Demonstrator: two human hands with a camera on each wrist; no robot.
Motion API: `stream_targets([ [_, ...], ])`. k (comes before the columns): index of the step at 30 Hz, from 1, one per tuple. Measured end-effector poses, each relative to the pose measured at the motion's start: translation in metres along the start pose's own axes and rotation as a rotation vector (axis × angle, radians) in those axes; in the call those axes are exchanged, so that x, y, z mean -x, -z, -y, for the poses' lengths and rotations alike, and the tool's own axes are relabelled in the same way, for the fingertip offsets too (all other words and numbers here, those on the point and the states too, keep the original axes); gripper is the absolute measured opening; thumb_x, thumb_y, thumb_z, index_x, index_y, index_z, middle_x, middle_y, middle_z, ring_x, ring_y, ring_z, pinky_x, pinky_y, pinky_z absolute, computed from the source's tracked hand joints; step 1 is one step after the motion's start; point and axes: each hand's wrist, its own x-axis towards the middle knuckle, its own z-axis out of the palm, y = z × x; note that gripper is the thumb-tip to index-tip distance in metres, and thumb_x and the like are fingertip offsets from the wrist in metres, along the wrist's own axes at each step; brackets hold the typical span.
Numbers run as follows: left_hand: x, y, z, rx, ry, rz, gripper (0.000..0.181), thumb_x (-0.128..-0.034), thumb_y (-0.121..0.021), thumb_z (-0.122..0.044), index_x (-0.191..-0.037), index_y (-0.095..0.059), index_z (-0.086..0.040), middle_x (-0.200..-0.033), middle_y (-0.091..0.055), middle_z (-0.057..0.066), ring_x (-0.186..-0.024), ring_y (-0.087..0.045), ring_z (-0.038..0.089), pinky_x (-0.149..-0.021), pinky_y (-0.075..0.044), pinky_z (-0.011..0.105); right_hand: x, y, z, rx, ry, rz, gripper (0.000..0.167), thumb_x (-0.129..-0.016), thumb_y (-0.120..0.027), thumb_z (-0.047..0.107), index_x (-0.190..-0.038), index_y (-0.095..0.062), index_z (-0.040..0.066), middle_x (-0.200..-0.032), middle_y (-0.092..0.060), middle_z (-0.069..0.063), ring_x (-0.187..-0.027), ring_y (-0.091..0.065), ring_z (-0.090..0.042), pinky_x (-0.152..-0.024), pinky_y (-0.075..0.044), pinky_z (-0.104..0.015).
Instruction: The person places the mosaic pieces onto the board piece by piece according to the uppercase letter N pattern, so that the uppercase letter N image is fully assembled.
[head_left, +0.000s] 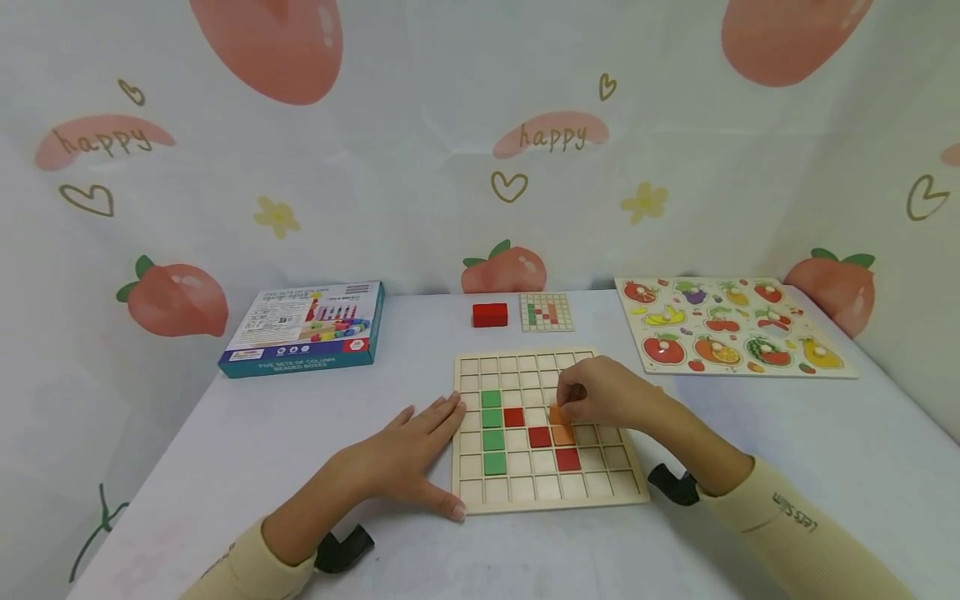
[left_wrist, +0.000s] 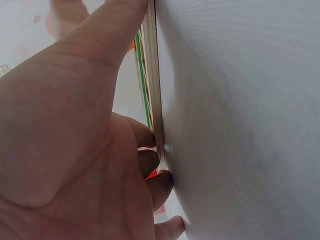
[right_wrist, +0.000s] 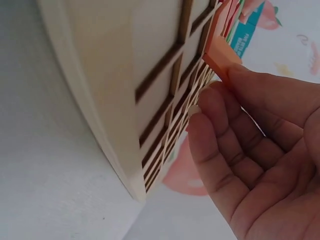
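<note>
A wooden grid board (head_left: 555, 505) lies on the white table. Green square tiles (head_left: 493, 440) fill a column at its left, and red tiles (head_left: 539, 437) step diagonally down to the right. One orange tile (head_left: 562, 436) sits in a cell above the lowest red tile. Just behind it, my right hand (head_left: 609, 396) pinches another orange tile (right_wrist: 222, 57), tilted at the grid in the right wrist view. My left hand (head_left: 405, 457) rests with extended fingers against the board's left edge, thumb at the near left corner.
Behind the board are a red block (head_left: 490, 315) and a small pattern card (head_left: 546, 313). A flat blue-and-white box (head_left: 300, 329) lies back left; a fruit peg puzzle (head_left: 742, 329) lies back right. A printed cloth (head_left: 420, 167) hangs behind the table.
</note>
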Motion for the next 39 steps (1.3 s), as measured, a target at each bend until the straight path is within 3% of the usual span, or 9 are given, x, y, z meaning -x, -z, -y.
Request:
stream_targets([
  [8,0.0,0.001,-0.001,0.012,-0.008,-0.002,0.127,-0.0675,-0.071,-0.079,-0.162,-0.018,-0.012,-0.168,-0.01,0.003,-0.153,-0.007,0.022,-0.118,-0.01,0.058,0.003,-0.002,0.0,0.041,-0.034,0.012,0.004,-0.089,-0.077,0.008,-0.091,-0.076,0.011,-0.078,-0.061,0.008,-0.077,-0.054,-0.013,-0.07,-0.049,-0.029],
  [15,0.0,0.0,0.001,-0.016,-0.004,0.002,0.128,-0.0671,-0.069,-0.082,-0.162,-0.016,-0.013,-0.168,-0.008,0.002,-0.153,-0.005,0.022,-0.119,-0.009,0.056,0.017,0.006,-0.006,0.007,-0.082,-0.024,0.022,-0.089,-0.076,0.009,-0.111,-0.074,0.004,-0.079,-0.059,0.005,-0.075,-0.053,-0.014,-0.065,-0.048,-0.029],
  [22,0.001,0.0,0.001,0.002,-0.009,-0.003,0.128,-0.0674,-0.069,-0.081,-0.162,-0.017,-0.012,-0.168,-0.008,0.003,-0.153,-0.005,0.022,-0.119,-0.009,0.057,0.037,0.033,-0.032,0.061,-0.185,-0.091,0.016,-0.086,-0.075,0.006,-0.102,-0.073,0.002,-0.083,-0.062,0.0,-0.076,-0.056,-0.018,-0.063,-0.049,-0.032],
  [29,0.001,-0.001,0.002,-0.017,-0.001,0.0,0.128,-0.0676,-0.068,-0.082,-0.162,-0.016,-0.013,-0.168,-0.008,0.002,-0.153,-0.005,0.021,-0.119,-0.008,0.056,0.048,0.046,-0.06,0.149,-0.301,-0.025,0.018,-0.083,-0.079,0.008,-0.099,-0.073,0.003,-0.088,-0.063,-0.005,-0.079,-0.057,-0.022,-0.069,-0.05,-0.038],
  [39,-0.001,-0.002,0.003,-0.03,-0.007,-0.002,0.13,-0.0667,-0.068,-0.083,-0.162,-0.015,-0.013,-0.168,-0.006,0.003,-0.153,-0.004,0.022,-0.119,-0.009,0.056,0.051,0.044,-0.073,0.133,-0.304,-0.017,0.014,-0.081,-0.079,0.004,-0.087,-0.067,0.005,-0.078,-0.056,-0.002,-0.074,-0.051,-0.021,-0.066,-0.046,-0.035],
])
